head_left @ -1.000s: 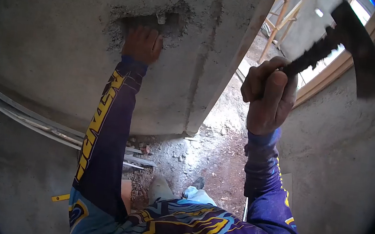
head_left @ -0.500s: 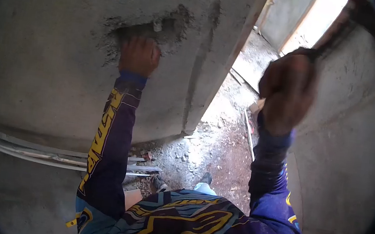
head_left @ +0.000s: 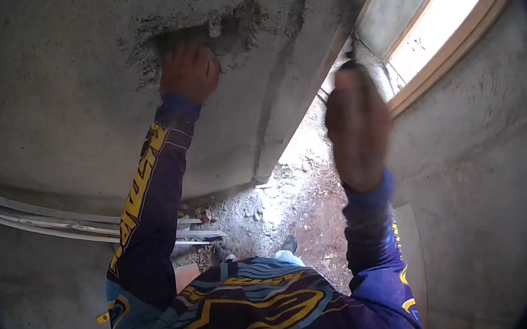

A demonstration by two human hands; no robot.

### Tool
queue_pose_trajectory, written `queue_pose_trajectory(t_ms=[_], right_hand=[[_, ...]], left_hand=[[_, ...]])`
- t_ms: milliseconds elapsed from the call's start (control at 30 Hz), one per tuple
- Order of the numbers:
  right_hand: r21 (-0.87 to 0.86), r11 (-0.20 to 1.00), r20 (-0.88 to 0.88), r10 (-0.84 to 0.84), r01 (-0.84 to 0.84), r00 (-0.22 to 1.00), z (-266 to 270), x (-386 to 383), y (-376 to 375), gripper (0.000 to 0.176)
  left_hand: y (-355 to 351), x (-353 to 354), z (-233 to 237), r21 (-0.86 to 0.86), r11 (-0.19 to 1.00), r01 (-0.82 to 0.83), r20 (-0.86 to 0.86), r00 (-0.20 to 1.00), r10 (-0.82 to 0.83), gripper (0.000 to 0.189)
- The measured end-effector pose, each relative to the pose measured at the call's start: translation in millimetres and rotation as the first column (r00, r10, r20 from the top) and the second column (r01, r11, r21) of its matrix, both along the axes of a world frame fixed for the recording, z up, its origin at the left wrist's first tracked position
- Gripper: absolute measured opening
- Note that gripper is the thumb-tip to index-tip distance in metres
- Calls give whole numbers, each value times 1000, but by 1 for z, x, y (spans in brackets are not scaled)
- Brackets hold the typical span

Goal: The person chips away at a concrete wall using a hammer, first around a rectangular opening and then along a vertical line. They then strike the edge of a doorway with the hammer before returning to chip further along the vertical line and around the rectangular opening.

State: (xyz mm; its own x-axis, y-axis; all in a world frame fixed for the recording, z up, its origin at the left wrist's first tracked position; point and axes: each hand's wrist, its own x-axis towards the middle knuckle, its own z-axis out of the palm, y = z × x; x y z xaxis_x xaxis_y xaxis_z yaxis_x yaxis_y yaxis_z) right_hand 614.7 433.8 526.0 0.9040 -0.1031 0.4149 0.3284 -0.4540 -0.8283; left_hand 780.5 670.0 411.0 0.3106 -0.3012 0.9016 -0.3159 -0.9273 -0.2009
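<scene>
My left hand (head_left: 189, 71) is closed at the lower edge of a rough, chipped-out hole (head_left: 234, 35) in the grey concrete wall (head_left: 74, 95). Its fingers curl into the dark opening, so whatever they grip is hidden. Just above the fingers a small pale stub (head_left: 215, 28) juts down from the hole's upper rim. My right hand (head_left: 358, 127), blurred by motion, is raised beside the wall's edge and closed round a dark handle. It looks like a hammer (head_left: 351, 52); its far end is only a dark smear near the wall's top corner.
Long thin strips (head_left: 75, 225) lie along the wall's foot at left. Rubble covers the floor (head_left: 271, 211) around my shoes. Another curved concrete wall (head_left: 471, 190) stands close at right, beside a wooden-framed bright opening (head_left: 446, 45).
My right hand has swung left and slightly down, bringing the hammer from the upper right towards the wall's edge. My left hand stays at the hole; the view has shifted slightly.
</scene>
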Motion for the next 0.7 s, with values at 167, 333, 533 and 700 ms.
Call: queue_pose_trajectory(t_ms=[167, 333, 533, 700], right_hand=[[299, 703, 651, 345, -646, 676, 4, 17, -9, 25], [-32, 997, -347, 57, -73, 936, -89, 63, -14, 31], [-371, 882, 474, -89, 290, 876, -9, 11, -27, 21], [170, 759, 793, 273, -629, 544, 15, 27, -23, 27]], left_hand=[[2, 2, 0, -41, 999, 23, -48, 999, -25, 11], [1, 0, 1, -32, 999, 23, -43, 999, -24, 11], [0, -2, 2, -1, 1000, 2, -25, 1000, -2, 10], [2, 3, 0, -48, 998, 50, -13, 999, -50, 10]])
